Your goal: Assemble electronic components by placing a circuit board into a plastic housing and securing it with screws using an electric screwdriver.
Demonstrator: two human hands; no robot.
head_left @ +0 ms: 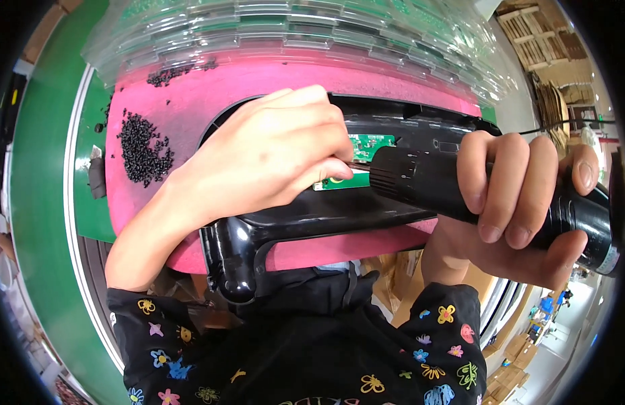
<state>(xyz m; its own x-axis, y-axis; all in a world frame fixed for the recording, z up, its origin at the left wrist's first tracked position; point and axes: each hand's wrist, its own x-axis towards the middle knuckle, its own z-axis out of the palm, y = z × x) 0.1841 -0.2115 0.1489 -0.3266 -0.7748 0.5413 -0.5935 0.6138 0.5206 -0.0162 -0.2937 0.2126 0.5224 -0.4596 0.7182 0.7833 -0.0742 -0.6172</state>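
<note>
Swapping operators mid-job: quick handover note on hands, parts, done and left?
Right hand grips the black electric screwdriver, tip aimed at the green circuit board.
Left hand rests on the black plastic housing, fingers pinched at the driver tip.
Housing lies on the pink mat; pile of small black screws at the mat's left; clear trays behind.
Screws already driven: hidden by the hand. Board fastening looks in progress.

Both hands up close — forearms entering from below.
Left hand (272,152) curled, knuckles up, fingertips pinched together; right hand (521,202) fist-wrapped, four fingers over the top — thumb beneath.
</note>
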